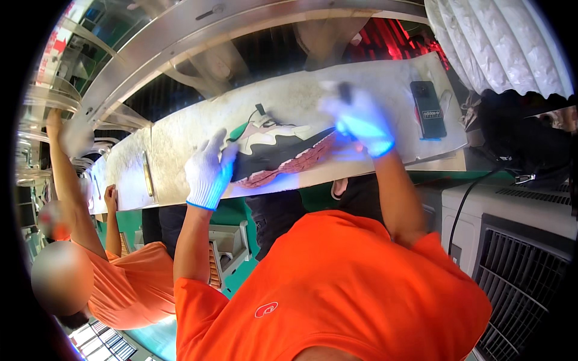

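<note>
A flat, dark shoe upper (271, 155) with cream and green panels and a ruffled pinkish-brown edge lies on the pale worktop. My left hand (208, 168), in a white knit glove with a blue cuff, rests at its left end. The fingers there are stretched out, with the thumb side against the dark material. Beyond the right end of the upper is my right hand (364, 120), gloved alike and smeared by motion. A small dark shape (345, 92) shows by its fingers, too blurred to name. A small black piece (260, 109) sits at the upper's far edge.
A dark phone (428, 109) lies at the worktop's (180, 129) right end. Along the far side runs a metal frame (144, 57), with red-lit machinery behind. A white ribbed duct (500, 42) hangs at upper right. At left, a co-worker in orange (129, 277) reaches toward the bench.
</note>
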`<state>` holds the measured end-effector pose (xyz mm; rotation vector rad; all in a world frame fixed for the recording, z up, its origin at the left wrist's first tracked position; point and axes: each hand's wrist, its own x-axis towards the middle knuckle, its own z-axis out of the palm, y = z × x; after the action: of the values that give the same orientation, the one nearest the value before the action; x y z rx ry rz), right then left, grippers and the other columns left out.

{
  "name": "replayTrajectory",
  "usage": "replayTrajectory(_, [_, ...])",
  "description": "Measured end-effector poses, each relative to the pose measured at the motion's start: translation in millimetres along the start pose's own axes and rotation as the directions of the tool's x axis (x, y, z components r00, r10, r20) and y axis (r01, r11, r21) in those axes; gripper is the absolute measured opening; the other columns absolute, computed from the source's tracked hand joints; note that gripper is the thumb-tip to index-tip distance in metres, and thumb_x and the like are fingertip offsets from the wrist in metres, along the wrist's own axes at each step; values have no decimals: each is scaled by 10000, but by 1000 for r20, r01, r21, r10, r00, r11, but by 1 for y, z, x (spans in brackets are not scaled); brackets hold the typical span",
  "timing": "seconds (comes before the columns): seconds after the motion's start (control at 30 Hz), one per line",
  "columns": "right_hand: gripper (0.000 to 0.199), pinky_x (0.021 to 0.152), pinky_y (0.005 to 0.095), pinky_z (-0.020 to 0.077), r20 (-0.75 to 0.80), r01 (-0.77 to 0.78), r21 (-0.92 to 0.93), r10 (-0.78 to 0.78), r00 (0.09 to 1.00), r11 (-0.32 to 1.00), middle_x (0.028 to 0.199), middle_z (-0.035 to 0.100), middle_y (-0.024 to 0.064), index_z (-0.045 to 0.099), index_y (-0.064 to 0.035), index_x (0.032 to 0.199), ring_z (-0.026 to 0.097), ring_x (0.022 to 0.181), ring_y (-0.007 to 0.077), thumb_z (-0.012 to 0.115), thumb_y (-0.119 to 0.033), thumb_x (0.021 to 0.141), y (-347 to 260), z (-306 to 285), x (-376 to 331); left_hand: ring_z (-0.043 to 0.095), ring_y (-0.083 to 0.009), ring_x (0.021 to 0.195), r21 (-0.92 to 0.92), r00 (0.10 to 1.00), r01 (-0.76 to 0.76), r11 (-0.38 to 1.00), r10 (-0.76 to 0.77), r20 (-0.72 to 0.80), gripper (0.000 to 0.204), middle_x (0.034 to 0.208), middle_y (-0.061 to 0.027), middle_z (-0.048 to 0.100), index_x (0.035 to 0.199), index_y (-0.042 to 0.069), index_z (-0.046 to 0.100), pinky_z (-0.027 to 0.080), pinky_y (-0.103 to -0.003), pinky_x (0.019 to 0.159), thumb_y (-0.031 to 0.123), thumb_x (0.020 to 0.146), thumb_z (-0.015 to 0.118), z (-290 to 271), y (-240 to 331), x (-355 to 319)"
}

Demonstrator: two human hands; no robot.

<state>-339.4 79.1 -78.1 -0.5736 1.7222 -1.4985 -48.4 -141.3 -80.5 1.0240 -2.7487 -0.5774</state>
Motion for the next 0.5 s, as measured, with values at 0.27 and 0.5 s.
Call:
replayTrajectory(0.27, [296, 494, 297, 486, -245, 71, 441, 44, 969, 895, 788, 712, 50, 762, -16, 1102, 606, 542, 114, 843, -290, 1025, 81, -35, -7, 750, -401, 1209, -61, 885, -380, 923, 382, 265, 830, 1356, -242, 748, 1445, 40, 698, 595, -490, 1049, 337, 714, 954, 38, 163, 41])
replayTrajectory(0.5, [396, 454, 286, 418, 208, -6, 198, -36, 978, 980, 652, 584, -33, 774, -135, 995, 527, 502, 79, 843, -524, 1012, 55, -55, 24, 772, -263, 1138, -244, 832, -553, 797, 513, -210, 800, 1196, -129, 776, 1305, 46, 739, 617, -414, 993, 264, 630, 1107, -70, 128, -13])
